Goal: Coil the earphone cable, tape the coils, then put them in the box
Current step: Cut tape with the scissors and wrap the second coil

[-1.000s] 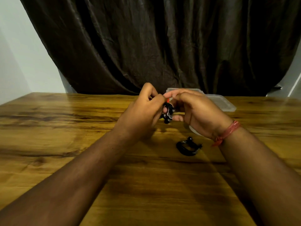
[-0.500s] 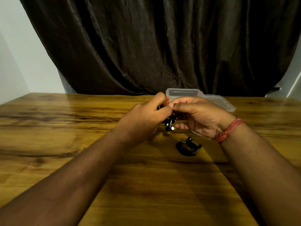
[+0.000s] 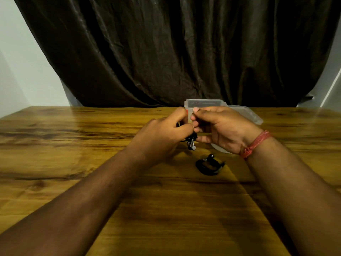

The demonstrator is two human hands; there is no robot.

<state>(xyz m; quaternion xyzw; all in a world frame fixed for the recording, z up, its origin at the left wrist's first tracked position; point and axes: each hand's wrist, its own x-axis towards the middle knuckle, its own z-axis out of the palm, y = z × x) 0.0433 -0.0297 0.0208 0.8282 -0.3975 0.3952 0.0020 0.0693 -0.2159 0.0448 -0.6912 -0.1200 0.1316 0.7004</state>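
Wood-grain table point(image 3: 77, 163) is filling the near view as two bare forearms are reaching in from the bottom edge toward the middle. Just beyond them a black earphone coil point(image 3: 208, 166) is lying flat on the boards, apart from both hands, bundled into a loose loop with a bud standing up from it. Above and left of it the left hand point(image 3: 162, 133) is curling its fingers round a second black cable bundle point(image 3: 191, 142), whose buds are hanging out below the knuckles. The right hand point(image 3: 219, 129), a red thread point(image 3: 255, 144) tied round its wrist, is pinching with thumb and forefinger at a strip of tape point(image 3: 190, 115) that is stretching pale between the two hands, a spot of red showing at its upper left; what the red belongs to is too small to tell.

The cable is looking light, thin and springy, likely to uncoil once released, so the sound hold is probably across the whole bundle rather than on one strand or on the small buds. The tape is likely to cling to fingertips and to itself.

Behind the hands a clear plastic box point(image 3: 203, 103) is standing open, its lid point(image 3: 247, 113) lying to the right. A dark curtain point(image 3: 175, 48) is hanging behind the table.
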